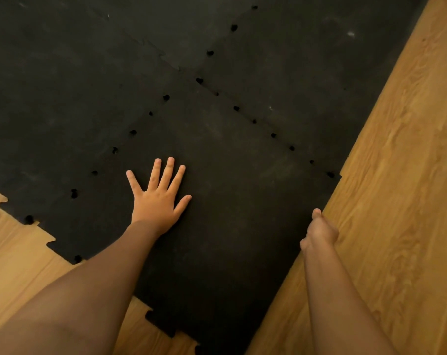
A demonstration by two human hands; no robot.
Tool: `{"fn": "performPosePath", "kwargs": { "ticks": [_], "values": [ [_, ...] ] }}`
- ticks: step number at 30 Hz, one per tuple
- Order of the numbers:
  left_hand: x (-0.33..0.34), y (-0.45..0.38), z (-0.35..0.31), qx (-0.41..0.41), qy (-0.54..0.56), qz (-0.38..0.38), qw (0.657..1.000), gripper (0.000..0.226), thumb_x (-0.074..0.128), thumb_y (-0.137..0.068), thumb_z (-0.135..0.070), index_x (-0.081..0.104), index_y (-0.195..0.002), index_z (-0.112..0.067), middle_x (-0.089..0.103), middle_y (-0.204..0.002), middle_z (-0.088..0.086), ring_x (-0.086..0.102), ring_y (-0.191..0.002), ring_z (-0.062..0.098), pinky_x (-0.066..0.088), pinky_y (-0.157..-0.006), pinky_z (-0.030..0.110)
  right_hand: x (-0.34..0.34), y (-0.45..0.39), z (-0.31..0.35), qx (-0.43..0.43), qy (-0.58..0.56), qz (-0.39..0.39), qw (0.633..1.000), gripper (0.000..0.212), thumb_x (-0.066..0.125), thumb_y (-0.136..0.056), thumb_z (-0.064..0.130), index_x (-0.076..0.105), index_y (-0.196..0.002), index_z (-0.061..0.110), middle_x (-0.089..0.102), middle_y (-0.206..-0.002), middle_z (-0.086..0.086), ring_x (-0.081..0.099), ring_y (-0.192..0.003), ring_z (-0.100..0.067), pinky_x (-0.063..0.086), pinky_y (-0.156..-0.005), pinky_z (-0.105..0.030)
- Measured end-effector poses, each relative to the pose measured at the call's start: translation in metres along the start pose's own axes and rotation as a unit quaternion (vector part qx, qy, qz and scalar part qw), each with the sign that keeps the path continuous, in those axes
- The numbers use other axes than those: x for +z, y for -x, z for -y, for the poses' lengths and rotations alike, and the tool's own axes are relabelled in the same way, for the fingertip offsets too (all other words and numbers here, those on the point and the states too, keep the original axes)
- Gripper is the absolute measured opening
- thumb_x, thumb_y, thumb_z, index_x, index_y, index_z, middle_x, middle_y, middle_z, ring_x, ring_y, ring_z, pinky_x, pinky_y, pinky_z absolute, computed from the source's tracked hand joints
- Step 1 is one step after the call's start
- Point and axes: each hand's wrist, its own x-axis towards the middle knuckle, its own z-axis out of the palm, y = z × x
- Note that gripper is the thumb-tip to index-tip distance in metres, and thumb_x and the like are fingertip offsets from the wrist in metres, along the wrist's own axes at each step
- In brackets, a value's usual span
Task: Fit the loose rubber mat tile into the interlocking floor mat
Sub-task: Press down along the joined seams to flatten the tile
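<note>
I read no writing | loose tile (230, 213) meets floor mat (89, 73), near corner cut off | left hand (157, 201) spread flat on tile | right hand (319, 233) at tile's wood-floor (396, 175) edge, grip unclear

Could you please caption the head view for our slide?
Left hand flat on the loose tile; right hand at its edge beside wood flooring.
</note>
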Motion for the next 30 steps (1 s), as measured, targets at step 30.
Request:
{"fn": "performPosePath", "kwargs": {
  "ticks": [30],
  "values": [
    [0.002,0.016,0.126,-0.273,0.098,-0.050,0.956,0.072,0.013,-0.096,-0.057,-0.003,-0.155,-0.019,-0.009,-0.164,0.006,-0.016,-0.148,0.022,-0.011,-0.117,0.054,0.299,0.169,-0.027,-0.711,0.549,0.216,0.384,0.070,0.027,-0.099,0.057,0.010,-0.156,0.020,0.003,-0.165,-0.008,-0.007,-0.150,-0.026,-0.007,-0.115,-0.056]
  ]
}}
